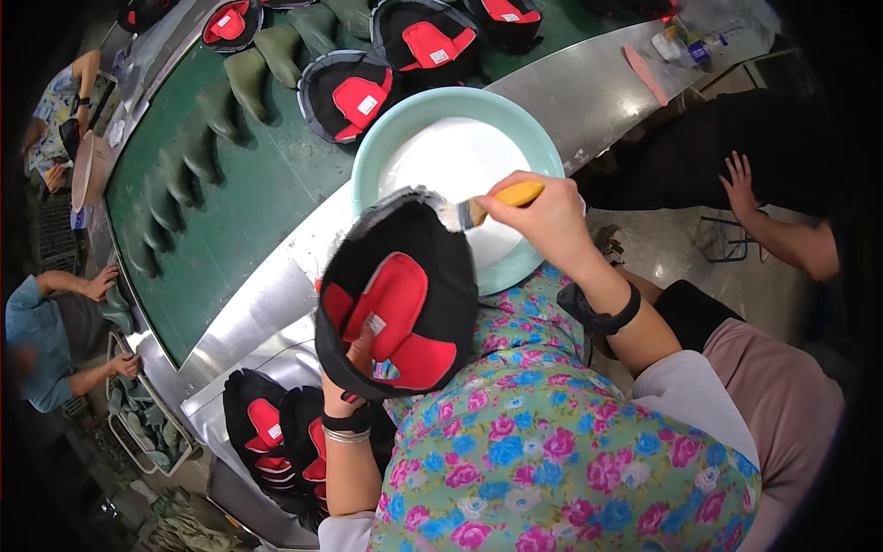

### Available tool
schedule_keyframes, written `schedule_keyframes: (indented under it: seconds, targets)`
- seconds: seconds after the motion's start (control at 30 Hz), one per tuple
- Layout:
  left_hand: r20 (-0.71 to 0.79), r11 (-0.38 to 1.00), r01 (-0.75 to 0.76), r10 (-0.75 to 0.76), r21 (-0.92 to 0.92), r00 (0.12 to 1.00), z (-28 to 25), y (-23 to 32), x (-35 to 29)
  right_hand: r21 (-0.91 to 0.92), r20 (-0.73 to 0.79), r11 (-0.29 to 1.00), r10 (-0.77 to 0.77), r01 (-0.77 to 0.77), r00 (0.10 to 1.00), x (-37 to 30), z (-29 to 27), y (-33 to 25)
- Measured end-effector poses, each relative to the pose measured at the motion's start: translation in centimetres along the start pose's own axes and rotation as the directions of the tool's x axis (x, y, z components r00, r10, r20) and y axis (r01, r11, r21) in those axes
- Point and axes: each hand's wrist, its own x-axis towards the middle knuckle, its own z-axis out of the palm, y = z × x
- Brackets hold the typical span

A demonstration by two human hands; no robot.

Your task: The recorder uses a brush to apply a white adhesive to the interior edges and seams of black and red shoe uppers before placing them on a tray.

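Observation:
My left hand [361, 353] grips a black shoe upper [437, 290] with red patches, which stands tilted with its open rim turned up. The thumb shows inside it against a red patch, while the fingers behind are hidden. In my right hand [549, 219] is a paintbrush [518, 193] with a yellow handle. Its whitish bristles touch the upper's rim, which looks grey-white and wet along the top. Just beyond, a pale green basin [377, 152] holds white liquid, and both the upper and my right hand overlap its near edge.
A green conveyor belt [276, 193] carries a row of green shoe lasts [246, 81] and several uppers [349, 97]. More uppers [267, 419] lie stacked by my left forearm. Co-workers [46, 331] stand across the belt; another person's hand [740, 184] is at right.

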Motion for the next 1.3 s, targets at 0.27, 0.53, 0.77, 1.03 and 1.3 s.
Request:
schedule_keyframes:
  seconds: [0.27, 0.53, 0.77, 1.03, 1.3]
  targets:
    - [-0.096, 0.985, -0.167, 0.170, 0.043, 0.981, -1.0, 0.4, 0.7, 0.155, 0.280, 0.983, 0.055, -0.101, 0.959, -3.8, -1.0, -6.0]
    - [-0.258, 0.982, -0.187, 0.190, 0.040, 0.947, -1.9, 0.1, 1.2, 0.097, 0.445, 0.994, -0.001, -0.046, 0.895, -0.4, -0.4, -4.5]
    - [-0.255, 0.927, -0.030, -0.072, -0.374, 0.964, -4.5, 0.7, 1.6, 0.232, 0.242, 0.965, -0.175, 0.118, 0.954, 3.1, -1.0, -6.5]
    - [0.028, 0.992, 0.025, -0.021, -0.126, 0.999, -0.7, 1.3, 2.4, 0.579, 0.614, 0.772, -0.625, 0.262, 0.482, 3.0, 4.0, -12.3]
    - [0.217, 0.922, 0.228, -0.164, -0.312, 0.962, -3.5, -1.4, 2.7, 0.029, 0.462, 0.986, -0.161, 0.167, 0.872, 4.2, 2.9, -6.4]
